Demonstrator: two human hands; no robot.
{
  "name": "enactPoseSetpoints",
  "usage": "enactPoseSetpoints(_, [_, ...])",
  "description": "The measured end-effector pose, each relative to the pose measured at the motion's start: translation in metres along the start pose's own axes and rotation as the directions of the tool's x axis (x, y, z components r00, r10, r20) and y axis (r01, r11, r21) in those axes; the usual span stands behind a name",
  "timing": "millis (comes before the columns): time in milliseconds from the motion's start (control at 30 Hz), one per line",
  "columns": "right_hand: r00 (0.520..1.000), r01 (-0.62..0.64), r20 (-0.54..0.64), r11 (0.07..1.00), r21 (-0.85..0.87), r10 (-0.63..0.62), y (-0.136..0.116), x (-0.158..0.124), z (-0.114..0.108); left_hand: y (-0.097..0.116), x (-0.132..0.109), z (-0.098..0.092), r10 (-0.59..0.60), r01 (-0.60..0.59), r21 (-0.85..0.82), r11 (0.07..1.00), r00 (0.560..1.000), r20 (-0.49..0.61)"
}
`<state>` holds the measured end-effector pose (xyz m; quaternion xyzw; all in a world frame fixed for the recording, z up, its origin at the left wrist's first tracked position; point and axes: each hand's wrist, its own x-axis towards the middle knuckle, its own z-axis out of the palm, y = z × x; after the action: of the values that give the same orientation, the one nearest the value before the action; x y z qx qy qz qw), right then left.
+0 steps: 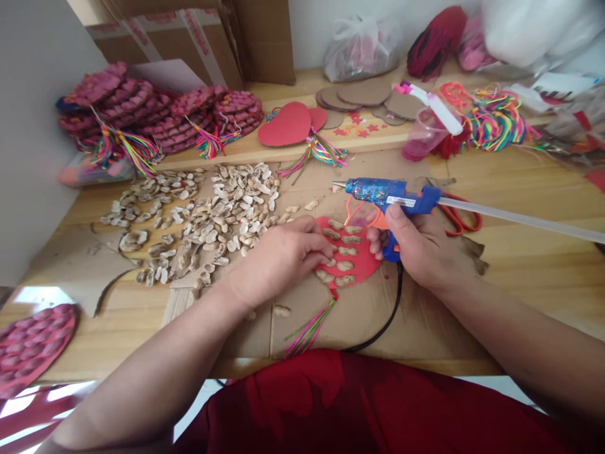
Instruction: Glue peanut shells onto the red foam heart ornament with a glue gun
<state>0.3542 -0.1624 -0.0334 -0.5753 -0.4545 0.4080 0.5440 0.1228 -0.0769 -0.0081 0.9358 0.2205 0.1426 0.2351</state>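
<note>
My left grip (pixel 283 252) is lying open, fingertips (pixel 325 255) pressing shells (pixel 347 251) onto the heart (pixel 367 266); at three o'clock, my right grip (pixel 420 246) is clenching the gun (pixel 382 191); I'd press flat.

Cardboard discs (pixel 363 93) (brown) lie behind orange scissors (pixel 466 217).

A pale wooden table (pixel 543 265) is stretching out beneath the fingers (pixel 324 249) and away to both sides of them, its grain running left to right. Just beyond the fingers a raised wooden ledge (pixel 265 151) is running along the table's far side. Farther back a white wall (pixel 307 25) is closing the room, with cardboard boxes (pixel 189 31) leaning against it. Well left of the fingers a plain grey panel (pixel 33 126) is standing upright. Soft daylight is falling evenly, glaring brightly at the near left.
</note>
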Motion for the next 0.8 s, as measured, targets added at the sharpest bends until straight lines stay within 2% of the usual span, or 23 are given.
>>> enactPoseSetpoints(267, [1.000,0.005,-0.014,1.000,0.005,-0.005,0.002,0.001,0.001,0.011,0.002,-0.001,-0.038,0.033,0.119,0.992,0.999,0.039])
enactPoseSetpoints(400, [1.000,0.007,-0.023,1.000,-0.008,-0.007,0.003,0.001,0.001,0.014,0.005,-0.002,-0.070,0.064,0.113,0.992,0.996,0.052])
enactPoseSetpoints(633, [0.999,-0.028,-0.020,1.000,-0.007,0.028,0.005,0.001,0.002,0.012,0.003,0.002,-0.046,0.045,0.070,0.997,0.999,0.013])
enactPoseSetpoints(800, [1.000,0.013,-0.011,0.999,-0.029,-0.014,0.004,0.002,0.002,0.006,0.003,0.002,-0.065,0.063,0.065,0.996,0.997,0.032])
